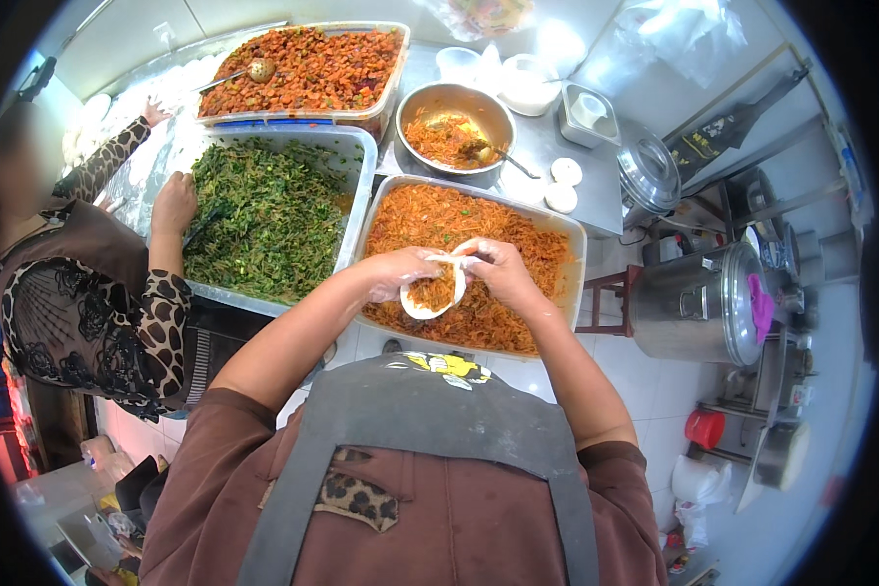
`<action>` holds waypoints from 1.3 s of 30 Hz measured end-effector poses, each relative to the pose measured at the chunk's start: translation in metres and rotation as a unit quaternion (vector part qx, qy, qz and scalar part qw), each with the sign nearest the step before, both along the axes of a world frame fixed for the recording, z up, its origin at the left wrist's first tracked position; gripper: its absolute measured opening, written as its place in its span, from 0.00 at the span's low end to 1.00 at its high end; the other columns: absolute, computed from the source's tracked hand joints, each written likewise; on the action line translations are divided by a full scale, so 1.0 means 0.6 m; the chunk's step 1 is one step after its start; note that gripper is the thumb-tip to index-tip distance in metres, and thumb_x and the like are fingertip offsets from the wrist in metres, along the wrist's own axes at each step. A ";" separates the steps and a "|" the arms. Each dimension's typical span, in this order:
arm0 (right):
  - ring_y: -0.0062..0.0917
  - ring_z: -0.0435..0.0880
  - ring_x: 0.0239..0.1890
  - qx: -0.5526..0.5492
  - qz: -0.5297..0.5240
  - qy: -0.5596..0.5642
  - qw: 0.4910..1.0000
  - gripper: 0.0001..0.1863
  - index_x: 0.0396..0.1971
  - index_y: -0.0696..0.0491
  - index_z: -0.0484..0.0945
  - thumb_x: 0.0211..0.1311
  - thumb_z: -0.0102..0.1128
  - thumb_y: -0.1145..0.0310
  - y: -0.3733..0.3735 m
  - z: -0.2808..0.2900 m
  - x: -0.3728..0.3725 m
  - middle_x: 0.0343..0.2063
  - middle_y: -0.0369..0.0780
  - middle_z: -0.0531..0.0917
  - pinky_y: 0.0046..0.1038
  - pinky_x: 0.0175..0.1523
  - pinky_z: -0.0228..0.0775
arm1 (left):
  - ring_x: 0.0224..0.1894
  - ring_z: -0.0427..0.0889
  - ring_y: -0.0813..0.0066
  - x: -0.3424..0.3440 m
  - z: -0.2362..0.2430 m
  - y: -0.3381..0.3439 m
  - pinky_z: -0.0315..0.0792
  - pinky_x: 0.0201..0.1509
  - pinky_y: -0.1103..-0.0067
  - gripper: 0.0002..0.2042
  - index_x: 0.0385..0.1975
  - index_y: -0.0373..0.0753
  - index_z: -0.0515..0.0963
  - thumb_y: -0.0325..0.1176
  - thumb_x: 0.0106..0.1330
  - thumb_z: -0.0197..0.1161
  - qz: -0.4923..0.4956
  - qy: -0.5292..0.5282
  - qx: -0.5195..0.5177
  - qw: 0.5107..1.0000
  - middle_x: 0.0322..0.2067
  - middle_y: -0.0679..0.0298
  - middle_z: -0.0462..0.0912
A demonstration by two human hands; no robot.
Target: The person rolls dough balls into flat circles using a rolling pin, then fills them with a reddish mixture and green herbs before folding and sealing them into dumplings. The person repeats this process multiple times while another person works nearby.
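Over a clear plastic tub (578,283) of orange shredded filling (523,239), my two hands hold a round white dough wrapper (420,312). A portion of shredded filling (438,291) lies in the cupped wrapper. My left hand (405,270) supports its left side, with flour on the fingers. At the upper right edge, the fingers of my right hand (499,268) pinch the dough. The wrapper's top is partly hidden by my fingers, and its rim is still open toward me.
Left of my arm is a tub (363,195) of chopped greens; behind it stands a tub (400,68) of diced red filling with a ladle (260,69). A metal bowl (503,103) holds more filling. Two dough rounds (563,186) sit nearby. A co-worker (98,293) works at left.
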State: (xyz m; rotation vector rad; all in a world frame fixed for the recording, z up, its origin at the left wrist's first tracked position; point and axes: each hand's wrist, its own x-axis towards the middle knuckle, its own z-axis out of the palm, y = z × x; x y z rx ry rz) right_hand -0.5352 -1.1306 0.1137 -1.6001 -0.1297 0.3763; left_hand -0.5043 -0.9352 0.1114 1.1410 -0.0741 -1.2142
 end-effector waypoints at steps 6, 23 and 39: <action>0.16 0.76 0.30 0.141 -0.096 0.083 0.982 0.13 0.42 0.58 0.71 0.55 0.52 0.77 -0.018 0.016 -0.010 0.35 0.37 0.77 0.18 0.37 0.70 | 0.53 0.72 0.63 -0.009 0.020 0.021 0.70 0.52 0.56 0.26 0.60 0.44 0.55 0.40 0.64 0.52 0.080 0.110 -0.129 0.982 0.55 0.59 0.66; 0.16 0.75 0.31 -0.081 0.026 -0.039 0.996 0.07 0.31 0.59 0.77 0.50 0.55 0.81 -0.007 0.035 -0.012 0.31 0.34 0.78 0.20 0.38 0.68 | 0.51 0.73 0.64 -0.011 0.034 0.023 0.76 0.46 0.61 0.22 0.58 0.40 0.57 0.33 0.64 0.48 0.019 0.087 -0.065 0.994 0.52 0.58 0.69; 0.21 0.77 0.33 -0.158 0.092 -0.166 0.969 0.06 0.29 0.59 0.77 0.49 0.57 0.80 0.008 0.054 -0.023 0.30 0.37 0.78 0.23 0.38 0.69 | 0.48 0.75 0.68 -0.012 0.015 0.007 0.78 0.44 0.66 0.20 0.55 0.40 0.62 0.27 0.62 0.48 -0.095 -0.004 0.065 0.993 0.44 0.59 0.73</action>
